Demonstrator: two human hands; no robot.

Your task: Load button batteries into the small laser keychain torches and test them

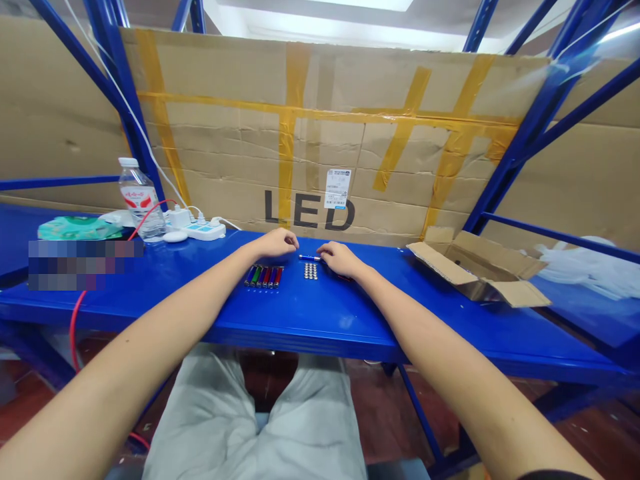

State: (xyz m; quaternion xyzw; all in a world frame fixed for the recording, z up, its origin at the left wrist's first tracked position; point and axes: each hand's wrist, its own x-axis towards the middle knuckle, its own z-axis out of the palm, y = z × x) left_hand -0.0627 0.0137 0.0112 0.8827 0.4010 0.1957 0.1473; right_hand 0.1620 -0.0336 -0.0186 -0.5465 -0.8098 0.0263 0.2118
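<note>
Both my arms reach forward over a blue metal shelf [320, 320]. My left hand [277, 241] is curled, knuckles up, just behind a row of several small coloured tubes [264, 276]. My right hand [339, 257] is also curled and pinches one end of a small blue pen-like tube [310, 257] that lies between the two hands. A tight cluster of small silver button cells [311, 270] sits on the shelf just in front of that tube. What my left fingers hold, if anything, is hidden.
An open cardboard box [480, 267] lies at the right, white cloth [590, 267] beyond it. At the left stand a water bottle [141, 200], a white power strip [200, 229] with a red cable, and a green packet [75, 228]. A taped cardboard sheet [330, 133] marked LED backs the shelf.
</note>
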